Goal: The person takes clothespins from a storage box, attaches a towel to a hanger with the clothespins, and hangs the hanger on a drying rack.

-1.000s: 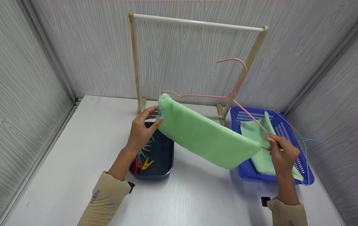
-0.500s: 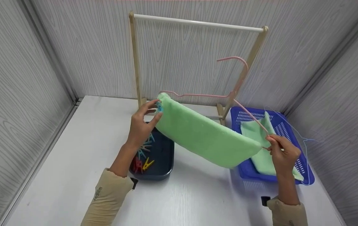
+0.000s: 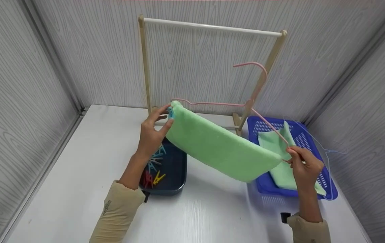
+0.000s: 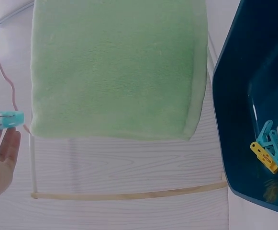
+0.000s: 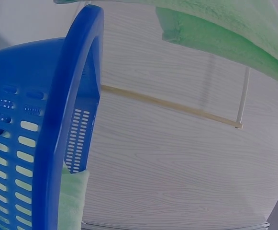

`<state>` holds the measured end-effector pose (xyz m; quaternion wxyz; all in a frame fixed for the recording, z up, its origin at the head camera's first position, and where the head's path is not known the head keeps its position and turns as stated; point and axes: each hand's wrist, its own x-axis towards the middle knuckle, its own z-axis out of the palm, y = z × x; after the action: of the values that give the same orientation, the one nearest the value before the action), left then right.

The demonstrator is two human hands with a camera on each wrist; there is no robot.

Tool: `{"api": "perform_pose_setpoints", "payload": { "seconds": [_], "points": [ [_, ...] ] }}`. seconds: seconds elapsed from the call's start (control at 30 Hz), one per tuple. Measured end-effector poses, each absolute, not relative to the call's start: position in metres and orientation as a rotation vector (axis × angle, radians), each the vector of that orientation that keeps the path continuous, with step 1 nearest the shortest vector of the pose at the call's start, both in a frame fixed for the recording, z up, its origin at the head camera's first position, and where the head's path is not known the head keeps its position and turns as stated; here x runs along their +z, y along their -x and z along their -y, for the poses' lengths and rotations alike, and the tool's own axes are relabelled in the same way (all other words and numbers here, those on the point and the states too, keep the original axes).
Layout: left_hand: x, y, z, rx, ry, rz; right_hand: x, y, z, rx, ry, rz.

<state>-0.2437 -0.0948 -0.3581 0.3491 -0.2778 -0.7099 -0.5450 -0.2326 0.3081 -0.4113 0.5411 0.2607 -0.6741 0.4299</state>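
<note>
A green towel [image 3: 224, 146] hangs folded over the lower bar of a pink hanger [image 3: 219, 103], tilted down toward the right. My right hand [image 3: 304, 166] grips the hanger's right corner, just beyond the towel's edge. Between the thumb and fingers of my left hand [image 3: 152, 133] is a light-blue clothespin [image 3: 171, 112], right at the towel's upper left corner. In the left wrist view the clothespin [image 4: 5, 120] lies across the fingertips, close beside the towel [image 4: 119, 72]. The right wrist view does not show the right hand.
A dark blue tub [image 3: 175, 168] with several clothespins [image 3: 153, 165] stands below the left hand. At the right, a blue basket [image 3: 263, 187] holds another green towel [image 3: 282, 175] and a light-blue hanger [image 3: 329, 158]. A wooden rack with a white rod [image 3: 212, 26] stands behind.
My left hand has risen slightly with the clothespin, nearer the towel's upper left corner. The right hand keeps its grip on the hanger, almost unmoved.
</note>
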Motion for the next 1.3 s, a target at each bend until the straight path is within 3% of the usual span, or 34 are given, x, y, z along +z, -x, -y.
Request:
{"api": "perform_pose_setpoints", "payload": {
  "seconds": [0.67,0.93,1.3],
  "points": [
    [-0.363,0.247,0.096,-1.454,0.696,1.844,-0.409,0.231,-0.303,1.063,-0.677,1.572],
    [-0.389,0.271,0.102,-1.441,0.7,1.818,-0.408,0.229,-0.3,1.076,-0.692,1.566],
    [-0.394,0.278,0.102,-1.267,0.665,1.729,-0.409,0.229,-0.299,1.055,-0.715,1.545]
  ]
}}
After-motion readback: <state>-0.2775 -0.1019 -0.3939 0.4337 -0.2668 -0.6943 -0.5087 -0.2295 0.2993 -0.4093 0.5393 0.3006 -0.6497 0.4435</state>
